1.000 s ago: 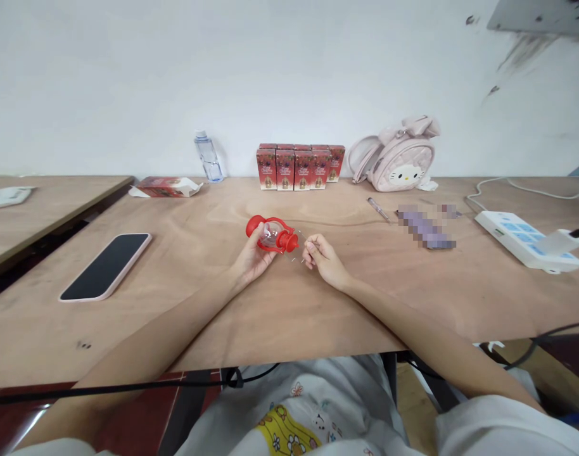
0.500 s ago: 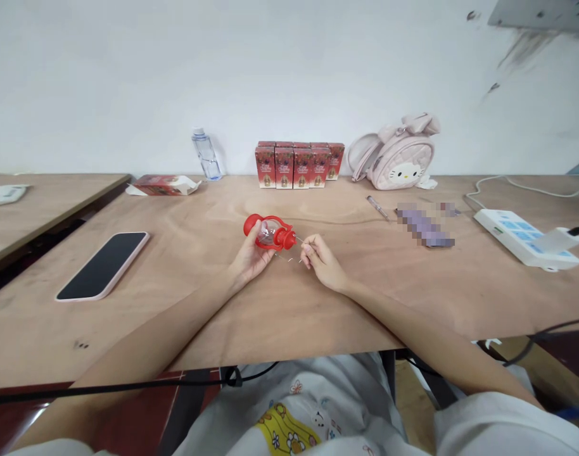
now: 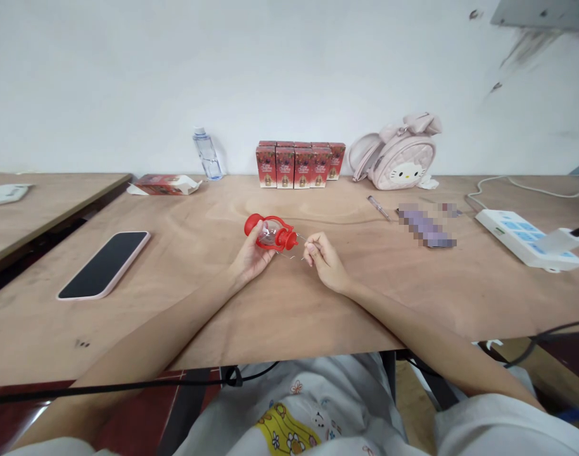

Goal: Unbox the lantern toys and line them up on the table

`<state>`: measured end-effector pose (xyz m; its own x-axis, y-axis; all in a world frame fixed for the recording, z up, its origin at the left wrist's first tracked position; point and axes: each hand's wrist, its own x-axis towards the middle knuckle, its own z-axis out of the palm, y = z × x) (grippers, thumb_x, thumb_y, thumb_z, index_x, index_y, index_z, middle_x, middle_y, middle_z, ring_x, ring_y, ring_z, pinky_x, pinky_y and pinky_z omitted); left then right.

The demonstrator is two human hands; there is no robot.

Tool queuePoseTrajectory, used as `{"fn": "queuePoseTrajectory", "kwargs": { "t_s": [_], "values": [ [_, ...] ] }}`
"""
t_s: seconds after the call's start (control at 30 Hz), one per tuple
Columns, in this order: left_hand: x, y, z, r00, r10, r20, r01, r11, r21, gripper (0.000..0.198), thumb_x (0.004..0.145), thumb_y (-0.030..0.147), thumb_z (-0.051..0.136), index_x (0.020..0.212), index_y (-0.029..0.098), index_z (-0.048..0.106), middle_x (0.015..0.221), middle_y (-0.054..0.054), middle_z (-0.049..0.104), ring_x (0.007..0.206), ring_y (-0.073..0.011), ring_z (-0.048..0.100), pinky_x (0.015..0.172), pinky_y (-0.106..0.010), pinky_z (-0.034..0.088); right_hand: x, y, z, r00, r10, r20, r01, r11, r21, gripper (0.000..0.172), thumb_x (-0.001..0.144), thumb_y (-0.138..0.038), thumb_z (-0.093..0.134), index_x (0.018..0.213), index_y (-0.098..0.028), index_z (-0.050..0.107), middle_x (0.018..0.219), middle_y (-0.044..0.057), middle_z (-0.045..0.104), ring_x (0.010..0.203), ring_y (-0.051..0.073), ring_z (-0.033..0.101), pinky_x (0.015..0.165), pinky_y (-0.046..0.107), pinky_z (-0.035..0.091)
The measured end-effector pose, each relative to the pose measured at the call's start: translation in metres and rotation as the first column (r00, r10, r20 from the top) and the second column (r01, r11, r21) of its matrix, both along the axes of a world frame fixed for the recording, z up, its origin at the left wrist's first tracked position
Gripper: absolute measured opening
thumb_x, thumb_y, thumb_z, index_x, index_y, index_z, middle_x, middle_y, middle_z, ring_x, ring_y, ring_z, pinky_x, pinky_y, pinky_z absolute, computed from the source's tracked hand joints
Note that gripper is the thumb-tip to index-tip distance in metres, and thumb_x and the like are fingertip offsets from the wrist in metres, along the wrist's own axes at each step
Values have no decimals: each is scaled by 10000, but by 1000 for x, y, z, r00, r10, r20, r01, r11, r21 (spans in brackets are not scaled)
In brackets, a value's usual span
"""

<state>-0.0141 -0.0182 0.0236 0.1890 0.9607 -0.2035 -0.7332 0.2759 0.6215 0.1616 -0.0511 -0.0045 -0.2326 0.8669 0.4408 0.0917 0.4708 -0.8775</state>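
Note:
My left hand (image 3: 249,258) is wrapped around a small red toy lantern (image 3: 271,232) with a clear globe, held on its side just above the wooden table (image 3: 280,297). Next to the lantern's right end, my right hand (image 3: 324,261) pinches a thin wire handle (image 3: 299,247). The wire runs from my fingertips to the lantern's red cap. Both forearms rest over the table's front edge.
A phone with a pink case (image 3: 104,264) lies at the left. Along the wall stand a water bottle (image 3: 206,155), a row of red boxes (image 3: 299,164) and a pink backpack (image 3: 400,160). An open red box (image 3: 163,185), a screwdriver (image 3: 378,207) and a white power strip (image 3: 527,239) lie around.
My right hand has shifted slightly with the wire by the lantern's cap. The lantern and my left hand stay nearly where they were.

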Motion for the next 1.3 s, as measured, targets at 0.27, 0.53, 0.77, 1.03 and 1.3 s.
{"fn": "queuePoseTrajectory", "kwargs": {
  "t_s": [0.27,0.53,0.77,1.03,1.3],
  "values": [
    [-2,2,-5,999,-50,-8,50,997,54,255,933,330,515,890,116,647,869,-52,701,763,-124,674,733,-206,560,1,2,-1,999,-27,17,28,999,-28,269,934,-490,375,853,-234,358,579,-75,429,523,101,408,566,258,337],
    [-3,2,-8,991,-126,-46,130,987,94,296,925,389,509,910,131,652,839,-51,705,770,-153,687,667,-211,566,1,5,-3,998,55,-5,-55,994,-92,297,930,-510,390,836,-230,363,577,-77,443,530,97,413,594,260,344],
    [-1,-1,-5,982,-166,-91,174,981,83,317,933,378,496,841,122,658,777,-56,700,686,-148,682,640,-219,562,3,1,2,997,69,-25,-70,996,-57,306,928,-514,404,823,-226,401,589,-65,459,550,98,426,596,257,345],
    [-1,-3,-7,975,-178,-136,194,974,118,267,920,325,517,813,120,652,793,-54,694,766,-170,683,765,-273,558,5,2,1,997,71,26,-69,996,-60,318,924,-523,410,815,-224,413,614,-56,494,562,98,459,597,253,364],
    [1,-4,-2,979,-173,-106,186,976,118,252,908,325,543,797,119,635,752,-36,672,674,-145,668,681,-244,559,3,2,1,997,80,23,-78,994,-76,325,922,-527,410,807,-224,410,607,-58,505,554,95,464,586,249,362]
  ]
}}
